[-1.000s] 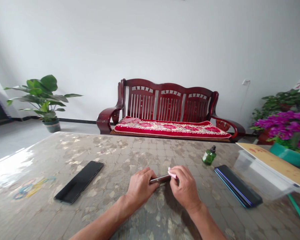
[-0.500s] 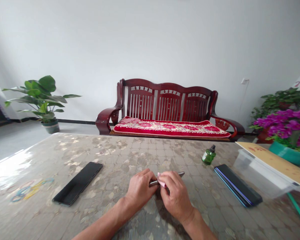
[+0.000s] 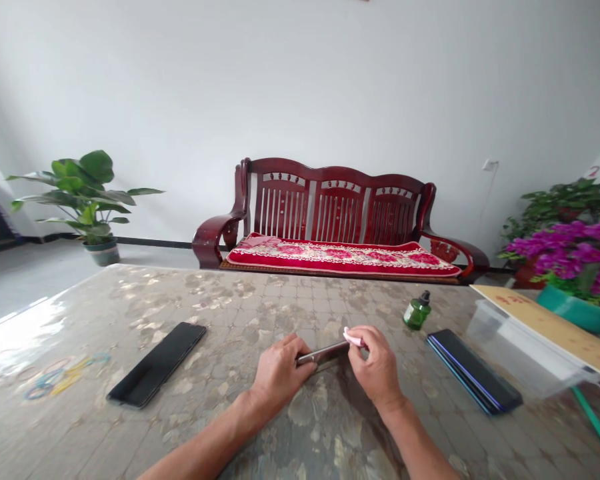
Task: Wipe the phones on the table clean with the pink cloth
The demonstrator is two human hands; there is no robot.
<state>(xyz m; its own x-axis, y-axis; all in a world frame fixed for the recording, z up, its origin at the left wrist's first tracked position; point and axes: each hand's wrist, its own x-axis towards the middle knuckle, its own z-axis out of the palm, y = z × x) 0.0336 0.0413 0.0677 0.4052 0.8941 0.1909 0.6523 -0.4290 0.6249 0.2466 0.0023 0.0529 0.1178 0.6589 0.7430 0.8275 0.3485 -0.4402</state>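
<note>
A: Where is the phone (image 3: 325, 353)?

B: Mid-table, near the front edge, tipped up on its long side. The left hand (image 3: 280, 373) is closed round its left end, fingers over the top and thumb below.

A: And the right hand (image 3: 377, 370)?

B: It pinches a pink cloth (image 3: 353, 337) in its fingertips and presses it on the phone's right end, along the upper edge.

A: How much room is there around them?

B: Plenty on the table (image 3: 230, 300) ahead, where it is bare up to the far edge. To the left, a black phone (image 3: 157, 363) lies flat, well apart from the left hand, with rubber bands (image 3: 63, 380) further out near the left edge.

A: And on the right?

B: It is tighter. A stack (image 3: 473, 370) of phones lies near the right hand, angled away, and a green bottle (image 3: 417, 312) stands just behind the stack's far end. Beyond the stack a clear box (image 3: 520, 347) sits at the right edge, with a green pen (image 3: 590, 417) beside it.
</note>
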